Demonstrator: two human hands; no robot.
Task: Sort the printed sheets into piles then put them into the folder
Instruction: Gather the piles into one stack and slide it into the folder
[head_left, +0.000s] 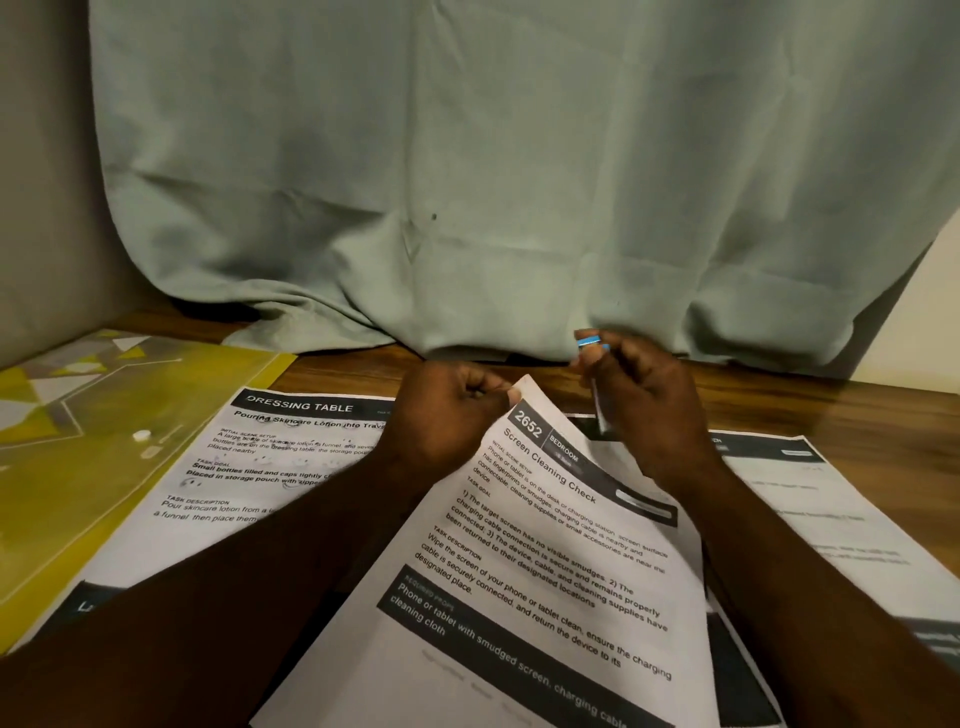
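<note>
Head view: the left grip (452, 410) pinches the top corner of the white printed "Screen Cleaning Check" sheet (545, 571). Its long axis slants from that corner toward the near edge of the wooden counter (841, 405). The right grip (644, 405) curls round a small blue-and-white object (589, 343) (I cannot tell what it is). The yellow patterned plastic folder (104, 441) lies at the left edge, nearer the left grip. The white "Dressing Table" sheet (270, 467) lies between folder and held sheet.
</note>
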